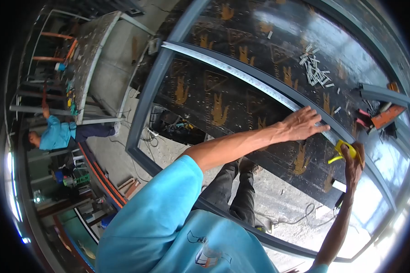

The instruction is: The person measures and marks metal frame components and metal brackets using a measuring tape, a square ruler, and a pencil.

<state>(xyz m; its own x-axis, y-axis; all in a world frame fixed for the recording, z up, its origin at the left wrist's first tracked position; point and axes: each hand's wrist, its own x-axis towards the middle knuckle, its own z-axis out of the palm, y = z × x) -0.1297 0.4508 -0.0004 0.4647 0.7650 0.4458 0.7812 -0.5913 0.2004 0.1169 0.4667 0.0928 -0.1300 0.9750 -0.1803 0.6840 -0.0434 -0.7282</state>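
My left hand (303, 125) lies with spread fingers on a long silvery strip (241, 75), which runs along the dark grey crossbar (269, 78) of a large metal frame (148, 98). To its right, my right hand (353, 166) is closed around a yellow tool (343, 151) at the lower right part of the crossbar. The tool's exact kind cannot be made out. Beneath the frame is a dark table top (218, 107) with orange printed marks.
Small pale pieces (315, 70) lie scattered on the table top. An orange box (388, 117) and short grey profiles (385, 94) are at the right. A person in a blue shirt (57, 133) is at the far left beside another workbench (93, 50). Cables (296, 221) cross the floor.
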